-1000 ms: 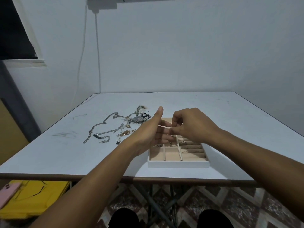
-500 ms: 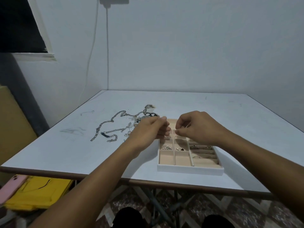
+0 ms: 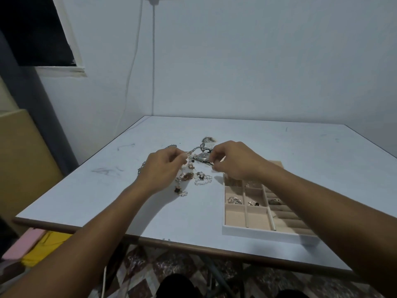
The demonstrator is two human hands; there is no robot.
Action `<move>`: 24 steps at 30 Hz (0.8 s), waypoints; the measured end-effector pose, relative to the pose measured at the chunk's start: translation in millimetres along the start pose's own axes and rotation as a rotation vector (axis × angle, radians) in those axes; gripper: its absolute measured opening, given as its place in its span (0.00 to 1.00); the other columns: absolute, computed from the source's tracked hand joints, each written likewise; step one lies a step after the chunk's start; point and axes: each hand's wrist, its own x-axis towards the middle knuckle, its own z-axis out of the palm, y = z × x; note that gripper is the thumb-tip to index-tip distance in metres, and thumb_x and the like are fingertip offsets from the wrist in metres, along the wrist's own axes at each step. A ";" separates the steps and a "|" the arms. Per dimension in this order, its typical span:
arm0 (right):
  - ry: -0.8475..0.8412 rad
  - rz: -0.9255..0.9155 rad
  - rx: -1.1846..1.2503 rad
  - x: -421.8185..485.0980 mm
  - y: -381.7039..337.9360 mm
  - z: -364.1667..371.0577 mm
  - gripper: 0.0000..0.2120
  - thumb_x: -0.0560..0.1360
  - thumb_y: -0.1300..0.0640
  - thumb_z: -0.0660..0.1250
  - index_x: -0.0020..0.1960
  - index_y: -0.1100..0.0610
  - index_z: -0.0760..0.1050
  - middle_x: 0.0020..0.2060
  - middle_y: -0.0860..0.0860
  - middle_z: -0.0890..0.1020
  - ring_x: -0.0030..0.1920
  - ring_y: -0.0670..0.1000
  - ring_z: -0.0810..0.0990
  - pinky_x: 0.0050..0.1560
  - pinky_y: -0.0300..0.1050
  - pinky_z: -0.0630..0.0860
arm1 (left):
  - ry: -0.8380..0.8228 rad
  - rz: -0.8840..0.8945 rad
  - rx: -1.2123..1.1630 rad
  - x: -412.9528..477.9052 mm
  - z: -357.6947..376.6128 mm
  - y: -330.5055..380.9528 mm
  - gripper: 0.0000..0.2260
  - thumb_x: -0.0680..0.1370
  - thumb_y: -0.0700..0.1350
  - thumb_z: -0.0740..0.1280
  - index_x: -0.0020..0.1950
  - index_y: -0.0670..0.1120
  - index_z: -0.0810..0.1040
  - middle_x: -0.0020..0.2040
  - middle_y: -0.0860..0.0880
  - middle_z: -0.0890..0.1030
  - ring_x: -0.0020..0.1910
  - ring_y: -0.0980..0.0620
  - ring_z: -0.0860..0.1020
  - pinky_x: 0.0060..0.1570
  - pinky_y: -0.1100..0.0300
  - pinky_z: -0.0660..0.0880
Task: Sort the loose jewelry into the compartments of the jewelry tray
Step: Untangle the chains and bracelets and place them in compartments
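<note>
shift: both moved from beige compartmented jewelry tray [image 3: 268, 232] to tangled metal jewelry pile [image 3: 189, 176]; next pick begins.
left hand [image 3: 163, 168]: pinching pile.
right hand [image 3: 236, 163]: curled, grasp unclear.

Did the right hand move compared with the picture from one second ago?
Yes. The right hand went left, off the tray, to the loose jewelry beside it.

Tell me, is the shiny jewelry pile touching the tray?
Apart. The head view shows a strip of bare table between the jewelry pile and the tray's left wall.
</note>
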 end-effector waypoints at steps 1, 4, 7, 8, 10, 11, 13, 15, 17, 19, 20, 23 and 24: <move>-0.001 -0.005 -0.021 7.2 0.1 2.1 0.08 0.73 0.61 0.68 0.50 0.53 0.81 0.45 0.47 0.82 0.43 0.48 0.76 0.37 0.33 0.68 | 0.002 -0.008 0.017 2.9 -1.8 -3.7 0.08 0.79 0.52 0.63 0.47 0.52 0.81 0.45 0.55 0.84 0.44 0.57 0.79 0.43 0.61 0.72; 0.005 -0.014 -0.074 27.2 1.2 10.2 0.08 0.72 0.62 0.69 0.46 0.51 0.81 0.38 0.44 0.77 0.43 0.48 0.75 0.38 0.36 0.68 | -0.001 -0.006 0.057 12.7 -1.1 -10.8 0.08 0.79 0.51 0.63 0.49 0.51 0.80 0.47 0.55 0.83 0.49 0.56 0.78 0.45 0.63 0.72; 0.003 -0.040 -0.126 46.7 0.6 18.2 0.07 0.73 0.61 0.69 0.48 0.53 0.82 0.42 0.46 0.76 0.45 0.48 0.75 0.44 0.40 0.72 | 0.002 -0.001 0.102 22.7 3.7 -14.1 0.07 0.79 0.50 0.63 0.50 0.51 0.80 0.48 0.54 0.83 0.51 0.55 0.78 0.51 0.58 0.73; -0.002 -0.049 -0.151 53.5 0.5 21.1 0.06 0.73 0.60 0.70 0.47 0.52 0.82 0.43 0.47 0.77 0.46 0.48 0.75 0.47 0.42 0.74 | -0.001 0.000 0.116 26.5 5.7 -15.2 0.07 0.79 0.49 0.62 0.50 0.51 0.80 0.49 0.54 0.82 0.51 0.55 0.78 0.51 0.58 0.73; -0.011 -0.066 -0.201 65.7 -0.8 26.9 0.05 0.73 0.58 0.70 0.45 0.49 0.81 0.47 0.49 0.78 0.48 0.49 0.77 0.51 0.46 0.76 | -0.005 0.007 0.136 33.3 9.0 -17.3 0.07 0.79 0.47 0.62 0.50 0.51 0.80 0.50 0.54 0.82 0.52 0.54 0.77 0.50 0.59 0.71; -0.013 -0.072 -0.217 71.1 -1.8 29.2 0.05 0.73 0.57 0.70 0.44 0.48 0.81 0.47 0.49 0.79 0.48 0.50 0.78 0.51 0.47 0.77 | -0.003 0.007 0.144 36.4 10.3 -18.6 0.07 0.78 0.46 0.62 0.50 0.51 0.80 0.51 0.54 0.81 0.52 0.54 0.77 0.49 0.60 0.71; -0.026 -0.092 -0.238 80.0 -4.1 32.4 0.05 0.73 0.57 0.69 0.45 0.47 0.81 0.45 0.49 0.79 0.49 0.51 0.78 0.51 0.48 0.78 | 0.003 0.001 0.160 42.8 12.6 -22.0 0.08 0.78 0.46 0.61 0.50 0.51 0.80 0.51 0.53 0.81 0.53 0.53 0.77 0.49 0.60 0.70; -0.054 -0.118 -0.276 86.9 -7.9 34.4 0.08 0.73 0.57 0.68 0.49 0.48 0.81 0.44 0.47 0.76 0.48 0.50 0.76 0.52 0.48 0.77 | 0.011 -0.003 0.182 48.2 14.3 -25.1 0.09 0.79 0.47 0.61 0.51 0.49 0.80 0.53 0.51 0.82 0.53 0.52 0.77 0.50 0.60 0.71; -0.082 -0.125 -0.318 94.2 -10.9 36.7 0.11 0.73 0.57 0.67 0.52 0.46 0.81 0.48 0.48 0.77 0.50 0.51 0.77 0.53 0.50 0.77 | 0.030 -0.007 0.202 52.5 15.2 -28.4 0.10 0.79 0.48 0.60 0.53 0.48 0.80 0.55 0.51 0.81 0.54 0.51 0.77 0.52 0.59 0.71; -0.113 -0.116 -0.360 101.6 -12.8 39.6 0.14 0.72 0.59 0.67 0.54 0.45 0.80 0.53 0.50 0.78 0.53 0.53 0.78 0.53 0.50 0.78 | 0.046 -0.017 0.219 55.6 15.1 -31.4 0.11 0.79 0.48 0.60 0.54 0.48 0.80 0.55 0.50 0.81 0.54 0.51 0.77 0.52 0.59 0.72; -0.126 -0.117 -0.388 104.9 -13.4 41.1 0.15 0.72 0.61 0.67 0.55 0.45 0.80 0.54 0.50 0.79 0.53 0.53 0.78 0.53 0.49 0.78 | 0.049 -0.023 0.227 57.0 14.8 -32.8 0.11 0.79 0.48 0.60 0.54 0.47 0.80 0.54 0.50 0.82 0.54 0.50 0.77 0.52 0.59 0.72; -0.154 -0.141 -0.472 111.9 -13.9 44.4 0.16 0.73 0.64 0.65 0.55 0.48 0.81 0.54 0.50 0.80 0.53 0.53 0.79 0.47 0.44 0.75 | 0.054 -0.032 0.238 60.2 13.4 -37.7 0.11 0.79 0.49 0.60 0.52 0.48 0.80 0.51 0.50 0.82 0.51 0.50 0.77 0.50 0.57 0.73; -0.158 -0.148 -0.490 113.8 -13.9 45.2 0.16 0.73 0.64 0.64 0.54 0.49 0.81 0.53 0.50 0.81 0.52 0.54 0.79 0.46 0.44 0.74 | 0.055 -0.035 0.236 61.4 13.2 -39.2 0.11 0.79 0.50 0.60 0.51 0.48 0.80 0.50 0.50 0.82 0.50 0.50 0.77 0.50 0.57 0.73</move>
